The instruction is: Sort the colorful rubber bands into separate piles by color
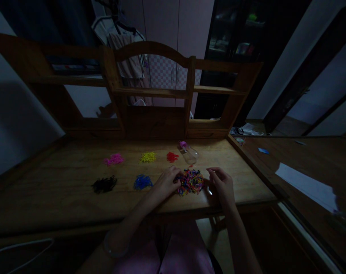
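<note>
A mixed pile of small, thin coloured pieces (192, 182), which look like rubber bands, lies on the wooden desk. At the pile's left edge my left hand (169, 180) has its fingers curled down and touching the pieces; what is between the fingertips is hidden. Just right of the pile, my right hand (223, 184) holds thumb and forefinger close together, and anything in them is too small to make out. A shiny white spot (209, 191) shows beside it. Sorted heaps lie to the left: red (172, 156), yellow (148, 157), pink (114, 159), blue (142, 182) and black (104, 184).
A clear bottle with a pink top (189, 151) lies on its side behind the pile. The desk's wooden shelf rack (156, 97) stands along the back. On the right, a lower brown surface carries a white paper (307, 184) and a blue card (263, 150). The room is dim.
</note>
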The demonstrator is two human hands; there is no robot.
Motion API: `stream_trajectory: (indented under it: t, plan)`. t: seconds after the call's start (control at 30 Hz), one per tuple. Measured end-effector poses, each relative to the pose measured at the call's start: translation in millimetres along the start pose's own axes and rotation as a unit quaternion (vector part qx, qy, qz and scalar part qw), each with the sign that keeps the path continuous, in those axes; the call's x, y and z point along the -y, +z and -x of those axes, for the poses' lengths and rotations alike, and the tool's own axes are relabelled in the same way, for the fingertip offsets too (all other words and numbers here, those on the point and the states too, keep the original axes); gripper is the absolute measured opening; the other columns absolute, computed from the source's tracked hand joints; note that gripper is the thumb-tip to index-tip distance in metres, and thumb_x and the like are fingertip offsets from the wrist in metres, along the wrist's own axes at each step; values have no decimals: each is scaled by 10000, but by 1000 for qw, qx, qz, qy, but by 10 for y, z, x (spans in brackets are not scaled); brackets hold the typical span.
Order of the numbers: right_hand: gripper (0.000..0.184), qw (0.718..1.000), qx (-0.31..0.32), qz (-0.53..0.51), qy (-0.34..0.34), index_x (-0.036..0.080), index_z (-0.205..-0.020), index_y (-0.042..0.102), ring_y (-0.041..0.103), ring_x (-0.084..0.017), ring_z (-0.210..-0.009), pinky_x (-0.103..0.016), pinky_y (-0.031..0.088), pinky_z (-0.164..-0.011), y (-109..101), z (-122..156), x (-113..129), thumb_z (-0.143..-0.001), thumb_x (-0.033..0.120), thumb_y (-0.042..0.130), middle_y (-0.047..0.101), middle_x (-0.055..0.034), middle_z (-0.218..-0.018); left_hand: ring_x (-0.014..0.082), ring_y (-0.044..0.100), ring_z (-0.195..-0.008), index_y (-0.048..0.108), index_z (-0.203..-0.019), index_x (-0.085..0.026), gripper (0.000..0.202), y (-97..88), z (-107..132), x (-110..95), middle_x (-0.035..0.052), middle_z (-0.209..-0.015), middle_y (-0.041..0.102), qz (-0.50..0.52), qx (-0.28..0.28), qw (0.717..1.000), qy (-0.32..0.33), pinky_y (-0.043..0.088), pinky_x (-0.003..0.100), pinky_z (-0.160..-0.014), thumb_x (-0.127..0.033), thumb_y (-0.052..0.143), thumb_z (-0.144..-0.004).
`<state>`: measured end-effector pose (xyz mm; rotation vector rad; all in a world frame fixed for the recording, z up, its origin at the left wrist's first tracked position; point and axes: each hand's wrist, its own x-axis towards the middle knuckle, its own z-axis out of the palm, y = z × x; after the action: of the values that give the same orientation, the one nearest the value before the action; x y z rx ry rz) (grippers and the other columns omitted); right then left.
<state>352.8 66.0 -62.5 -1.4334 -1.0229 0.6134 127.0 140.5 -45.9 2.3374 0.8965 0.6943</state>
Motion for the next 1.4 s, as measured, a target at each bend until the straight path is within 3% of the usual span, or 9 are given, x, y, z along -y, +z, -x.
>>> stream_trajectory:
  t: [0.27, 0.43, 0.57, 0.67, 0.9, 1.1, 1.4]
  plan:
    - [314, 1000, 0, -2, -8, 160, -916, 678, 443, -104, -503, -214, 326, -462, -2, -2, -7, -828, 456, 620, 504, 32, -578, 178, 609, -873, 680, -898, -185, 161, -14, -18, 40, 53, -946, 645, 125, -66, 989, -43, 489, 278, -775, -171, 577, -774]
    - [282, 998, -13, 45, -51, 184, -939, 674, 526, -131, -561, -228, 397, -515, 112, 64, 151, -867, 437, 572, 576, 11, -628, 181, 648, -837, 675, -930, -168, 181, 43, -3, 73, 60, -920, 695, 273, -72, 954, -98, 509, 288, -768, -264, 618, -788]
    - [221, 986, 56, 95, -125, 214, -966, 681, 622, -167, -754, -245, 461, -628, 312, 213, 385, -873, 389, 583, 684, -37, -864, 182, 651, -853, 663, -886, -156, 223, 87, 22, 56, 64, -917, 702, 361, -97, 919, -124, 510, 289, -793, -329, 688, -747]
    - [223, 982, 106, 82, -134, 230, -1027, 678, 641, -187, -858, -262, 492, -692, 434, 293, 459, -876, 369, 592, 693, -48, -975, 176, 644, -877, 654, -884, -157, 252, 102, 54, 25, 52, -915, 693, 409, -117, 896, -126, 505, 288, -828, -345, 721, -729]
    - [304, 979, 189, -7, -79, 242, -1118, 671, 648, -215, -992, -312, 528, -833, 526, 331, 411, -844, 370, 639, 686, -51, -1098, 175, 652, -885, 646, -906, -164, 270, 141, 148, 7, 47, -924, 692, 457, -147, 867, -133, 517, 289, -827, -327, 749, -717]
    - [276, 981, 172, -18, -87, 238, -1090, 684, 659, -212, -957, -333, 525, -863, 563, 357, 401, -848, 357, 632, 696, -57, -1055, 192, 669, -910, 660, -900, -180, 245, 175, 208, -45, 47, -944, 715, 447, -175, 867, -135, 526, 299, -841, -322, 742, -718]
    - [223, 984, 166, -39, -54, 215, -996, 708, 668, -218, -914, -325, 528, -830, 605, 346, 383, -834, 356, 651, 711, -59, -985, 198, 665, -930, 675, -911, -181, 238, 225, 261, -35, 50, -979, 716, 497, -189, 833, -153, 523, 323, -879, -282, 750, -710]
